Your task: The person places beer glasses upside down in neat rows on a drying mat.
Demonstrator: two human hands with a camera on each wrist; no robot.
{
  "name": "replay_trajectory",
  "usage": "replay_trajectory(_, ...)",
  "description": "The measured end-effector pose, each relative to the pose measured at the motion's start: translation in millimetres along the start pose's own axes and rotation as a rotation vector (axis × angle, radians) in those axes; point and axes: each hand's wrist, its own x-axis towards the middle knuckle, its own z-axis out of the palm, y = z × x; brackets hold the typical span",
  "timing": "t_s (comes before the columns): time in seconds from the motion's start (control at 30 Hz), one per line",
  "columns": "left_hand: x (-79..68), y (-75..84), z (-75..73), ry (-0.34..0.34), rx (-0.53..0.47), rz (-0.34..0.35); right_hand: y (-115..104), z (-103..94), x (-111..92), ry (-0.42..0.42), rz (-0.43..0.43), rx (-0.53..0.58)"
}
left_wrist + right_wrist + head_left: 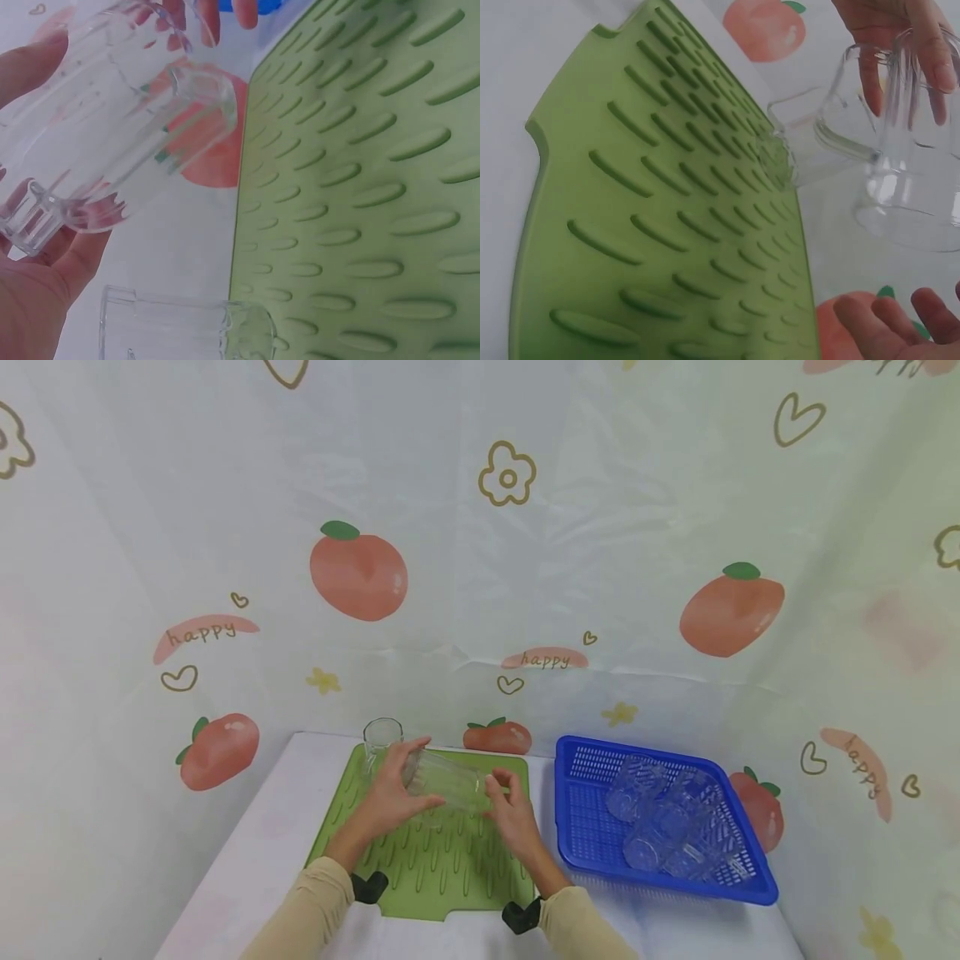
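Note:
My left hand (393,789) grips a clear glass mug (448,781) tilted on its side above the green drying mat (420,868). In the left wrist view the mug's handle (34,217) lies by the fingers of that hand, with the thumb on the opposite side. My right hand (513,810) is at the mug's other end, its fingers loosely bent; in the right wrist view its fingers (877,326) are apart from the glass. Another clear glass mug (381,732) stands at the mat's back left corner, partly behind my left hand.
To the right of the mat, a blue plastic basket (566,814) holds several clear glass mugs (667,822). The white table (247,860) borders a printed curtain (450,568) at the back and sides. Raised ridges cover the mat.

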Motion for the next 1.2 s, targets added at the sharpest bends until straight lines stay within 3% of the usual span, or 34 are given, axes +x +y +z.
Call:
replay_trajectory(0.27, -0.2, -3.5, 0.5, 0.005, 0.047, -0.008, -3, -9.9, 0, 0.012, -0.056, -0.157)
replay_trajectory(0.43, -0.4, -5.1, 1.5, 0.021, 0.046, -0.005, -7, -16.0, 0, -0.039, -0.089, -0.267)
replay_trajectory(0.7, -0.1, -6.9, 3.2, 0.027, 0.063, -0.030, -13, -22.2, -6, -0.076, -0.184, -0.536)
replay_trajectory(1.0, 7.3, -9.8, 8.4, 0.054, 0.113, -0.017, -17, -24.1, -8, -0.038, -0.242, -0.773)
replay_trajectory(1.2, 14.8, -8.6, 11.1, 0.073, 0.179, 0.017, -19, -27.3, -6, -0.043, -0.272, -0.835)
